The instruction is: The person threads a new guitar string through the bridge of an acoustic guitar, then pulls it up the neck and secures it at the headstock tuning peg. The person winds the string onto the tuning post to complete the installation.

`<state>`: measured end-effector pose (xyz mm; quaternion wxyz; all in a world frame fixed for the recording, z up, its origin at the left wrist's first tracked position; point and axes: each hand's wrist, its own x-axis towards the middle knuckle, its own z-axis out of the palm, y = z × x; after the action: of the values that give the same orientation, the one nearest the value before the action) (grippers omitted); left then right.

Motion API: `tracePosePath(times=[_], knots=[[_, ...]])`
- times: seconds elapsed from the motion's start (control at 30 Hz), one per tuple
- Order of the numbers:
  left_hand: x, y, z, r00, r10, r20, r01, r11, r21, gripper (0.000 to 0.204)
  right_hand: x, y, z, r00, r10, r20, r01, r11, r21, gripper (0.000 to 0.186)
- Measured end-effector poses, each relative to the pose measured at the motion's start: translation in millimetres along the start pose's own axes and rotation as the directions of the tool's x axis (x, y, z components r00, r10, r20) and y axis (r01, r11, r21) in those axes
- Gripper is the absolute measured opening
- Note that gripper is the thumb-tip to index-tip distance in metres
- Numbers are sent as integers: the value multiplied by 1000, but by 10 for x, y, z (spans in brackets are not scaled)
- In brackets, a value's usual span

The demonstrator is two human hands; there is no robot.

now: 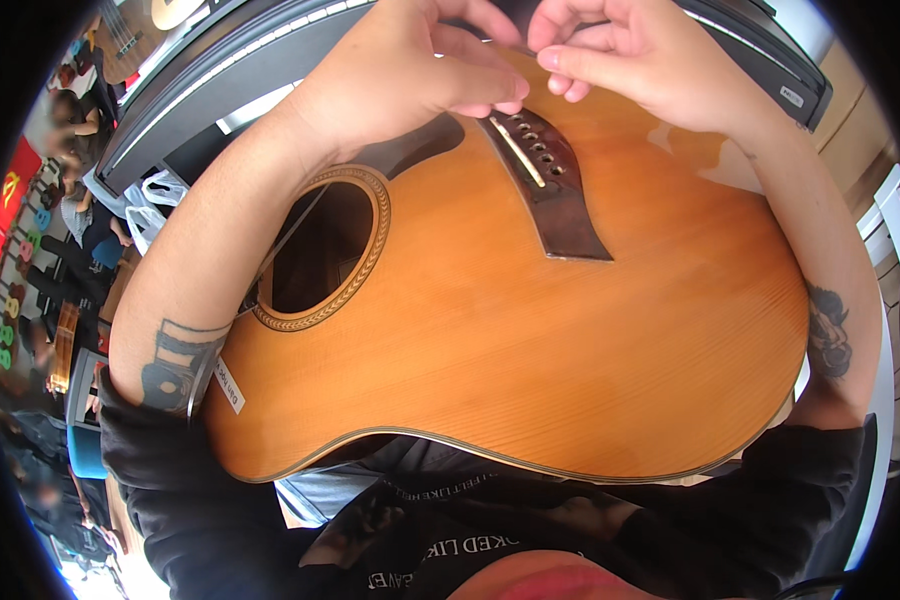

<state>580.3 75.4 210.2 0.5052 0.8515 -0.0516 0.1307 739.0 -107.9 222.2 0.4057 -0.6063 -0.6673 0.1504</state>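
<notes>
An acoustic guitar (pixel 490 350) with an orange-brown top lies across my lap, between my forearms. Over the far end of its dark bridge (pixel 575 225), my left hand (pixel 435 75) and my right hand (pixel 620 60) face each other a short way apart. Both have curled fingers, with thumbs drawn toward the fingertips; anything thin between them is too small to make out. The bridge carries a white saddle (pixel 520 155) and a row of several pin holes. Left of it are a dark pickguard (pixel 415 150) and the sound hole (pixel 320 250), crossed by a thin line, perhaps a string.
A dark electronic keyboard (pixel 270 50) stands just beyond the guitar. White plastic bags (pixel 155 205) hang at the left. Further left are several people, a blue stool (pixel 87 452) and small colourful instruments on a wall. Another guitar (pixel 122 45) shows at the upper left.
</notes>
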Motion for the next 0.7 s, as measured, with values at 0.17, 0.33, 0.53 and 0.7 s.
tracePosePath(times=[0.17,0.33,0.53,0.7], knots=[[62,-29,-28,1000,-26,-5,26,998,48,16,-41,-130,2,997,71,25,-67,988,-142,10],[-1,-18,-58,999,-38,-14,39,996,78,16,-30,10,37,998,16,68,-13,999,-49,13],[11,-59,-56,999,-28,-14,30,992,123,18,-16,-43,58,994,-95,48,106,903,-416,20],[-7,61,-29,999,-32,-7,32,984,178,15,83,143,-34,961,-196,196,270,826,-495,19]])
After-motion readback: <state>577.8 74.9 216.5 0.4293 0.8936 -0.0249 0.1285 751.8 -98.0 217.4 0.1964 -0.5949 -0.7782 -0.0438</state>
